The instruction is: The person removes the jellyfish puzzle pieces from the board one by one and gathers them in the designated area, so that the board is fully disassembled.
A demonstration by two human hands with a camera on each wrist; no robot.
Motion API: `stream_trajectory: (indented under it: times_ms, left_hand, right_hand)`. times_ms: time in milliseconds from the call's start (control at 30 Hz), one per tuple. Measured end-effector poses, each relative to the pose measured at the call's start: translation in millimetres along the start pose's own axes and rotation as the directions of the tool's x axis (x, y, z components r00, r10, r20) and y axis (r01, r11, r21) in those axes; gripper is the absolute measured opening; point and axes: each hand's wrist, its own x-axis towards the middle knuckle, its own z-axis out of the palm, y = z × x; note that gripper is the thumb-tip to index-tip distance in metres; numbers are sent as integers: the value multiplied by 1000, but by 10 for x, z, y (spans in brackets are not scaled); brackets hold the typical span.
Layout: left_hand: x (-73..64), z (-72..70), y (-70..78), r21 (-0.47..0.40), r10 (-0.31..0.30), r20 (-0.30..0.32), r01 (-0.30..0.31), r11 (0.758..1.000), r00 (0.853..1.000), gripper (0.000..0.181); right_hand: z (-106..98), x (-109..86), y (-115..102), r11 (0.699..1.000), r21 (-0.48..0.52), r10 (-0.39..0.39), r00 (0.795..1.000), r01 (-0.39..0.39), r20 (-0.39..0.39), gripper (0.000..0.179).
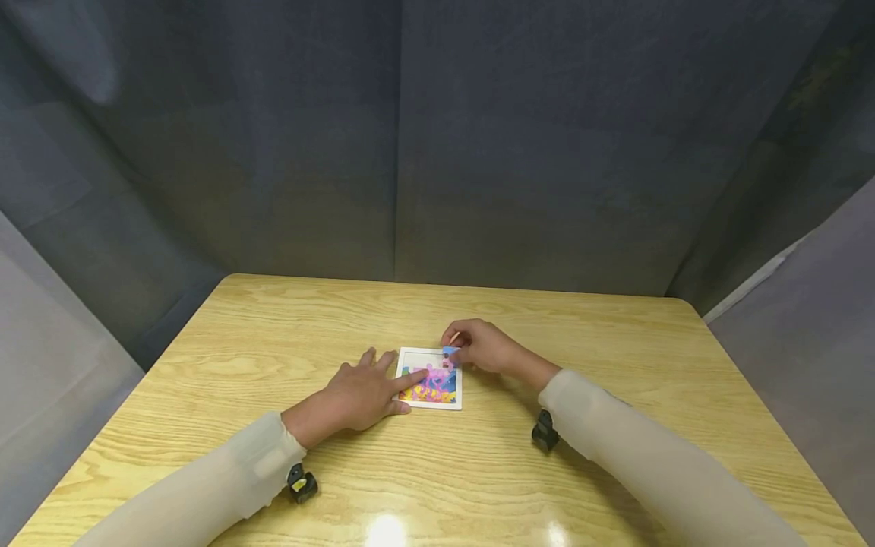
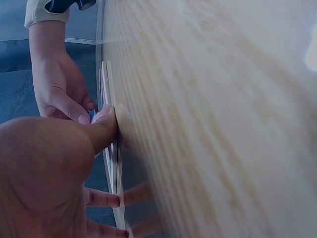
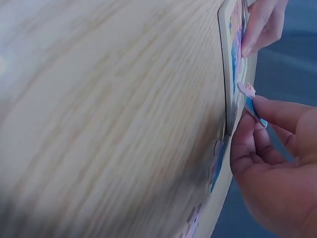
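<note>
A jigsaw puzzle in a white square frame (image 1: 444, 406) lies flat on the table. Its lower part is filled with pink, blue and yellow pieces (image 1: 429, 387); bare backing shows near the top. My left hand (image 1: 365, 391) rests over the frame's left side, fingers spread, with the index finger reaching onto the filled pieces. At the upper right corner, my right hand (image 1: 488, 348) pinches a blue and pink puzzle piece (image 3: 252, 101) between thumb and fingers. That piece is tilted, over the frame's right edge.
Loose puzzle pieces (image 3: 217, 163) lie on the table beside the frame, below the right hand in the right wrist view. The wooden table (image 1: 273, 334) ends at a dark curtain (image 1: 533, 152) behind, with pale panels at both sides.
</note>
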Motion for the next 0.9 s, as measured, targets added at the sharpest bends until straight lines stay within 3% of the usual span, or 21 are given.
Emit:
stream_trajectory:
  times_ms: [300,900]
  left_hand:
    - [-1,4,-15,-13,-8,8,9,1000,1000,62]
    - [-14,18,-25,-19,7,-8,-8,1000,1000,63]
  right_hand:
    - [-107,-62,81,989,141,31,999,-33,17,17]
    - [-366,-267,275,989,140,56,998,-54,-12,21]
